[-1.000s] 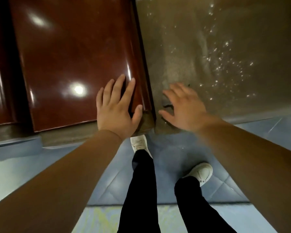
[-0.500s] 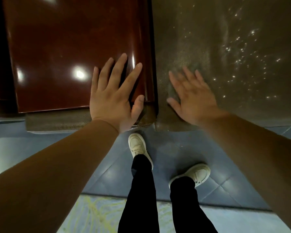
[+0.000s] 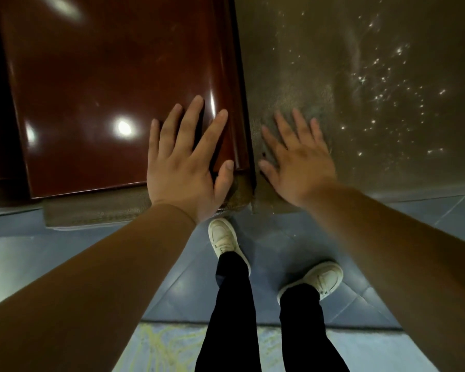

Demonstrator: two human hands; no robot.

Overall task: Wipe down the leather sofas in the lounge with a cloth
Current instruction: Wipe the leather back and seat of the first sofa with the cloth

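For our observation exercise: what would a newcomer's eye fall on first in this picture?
Two spread hands in the middle: the left hand over a glossy red-brown panel, the right hand over a dull speckled brown surface. Below, white shoes stand on a blue floor.

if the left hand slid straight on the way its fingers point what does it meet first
Nothing in view: the left hand lies flat on the glossy red-brown surface, and that surface looks bare up to the picture's top edge, showing only light reflections.
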